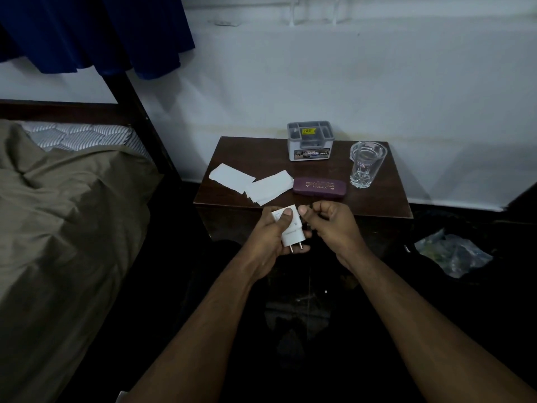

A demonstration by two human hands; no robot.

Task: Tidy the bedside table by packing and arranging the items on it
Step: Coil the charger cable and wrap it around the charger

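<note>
Head view
Landmark: the dark wooden bench point(377, 205) against the white wall, all places told from it.
Left grip: the left hand point(268, 238) holds a white charger plug point(287, 228) just in front of the bench's near edge, thumb pressed on the plug's top face, fingers curled under it; the two metal pins point down toward the person.
Right grip: the right hand point(331, 225) is beside the plug, just off the bench's near edge, thumb and fingers curled together; something thin and dark seems pinched there, but it is too dim to tell what.
Organizer: a grey compartmented desk organizer point(309, 141) stands at the bench's back edge, a yellow label inside it.
Glass: a clear drinking glass point(366, 165) stands upright at the bench's right rear.
Case: a maroon spectacle case point(319, 186) lies in the bench's middle, between papers and glass.
Papers: white paper slips point(252, 181) lie in two loose overlapping stacks on the bench's left half.
Bed: a bed with an olive sheet point(58, 213) lies left of the bench.
Bag: a crumpled plastic bag point(453, 253) lies on the floor right of the bench.
</note>
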